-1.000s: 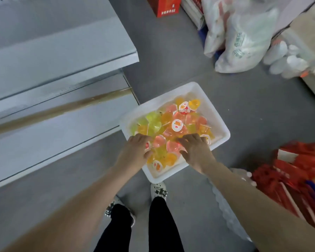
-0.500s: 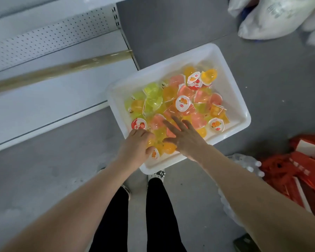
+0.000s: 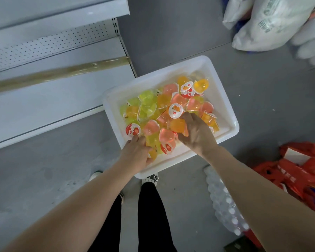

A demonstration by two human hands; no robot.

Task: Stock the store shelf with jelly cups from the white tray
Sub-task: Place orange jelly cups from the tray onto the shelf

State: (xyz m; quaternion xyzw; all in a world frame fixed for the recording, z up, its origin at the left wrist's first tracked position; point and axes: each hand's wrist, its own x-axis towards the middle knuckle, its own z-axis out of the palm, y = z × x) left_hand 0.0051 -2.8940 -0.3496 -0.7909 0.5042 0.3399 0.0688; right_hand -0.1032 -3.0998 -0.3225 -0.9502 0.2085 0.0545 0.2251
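Observation:
A white tray (image 3: 224, 99) lies on the grey floor, filled with several jelly cups (image 3: 149, 104) in green, orange and pink, some showing red-and-white lids. My left hand (image 3: 136, 153) reaches into the tray's near left corner, its fingers curled down among the cups. My right hand (image 3: 196, 131) is over the middle of the pile, fingers curled round an orange jelly cup (image 3: 177, 125). The white store shelf (image 3: 49, 99) stands to the left of the tray, its lower board bare.
White sacks (image 3: 267, 22) lie at the back right. Red bags (image 3: 302, 171) sit at the right. A pack of clear bottles (image 3: 224, 202) lies under my right forearm. My legs and shoes (image 3: 153, 178) stand just before the tray.
My right hand went from flat, spread fingers to curled fingers on an orange cup further into the pile. My left hand stayed in the near left corner. The view shifted slightly.

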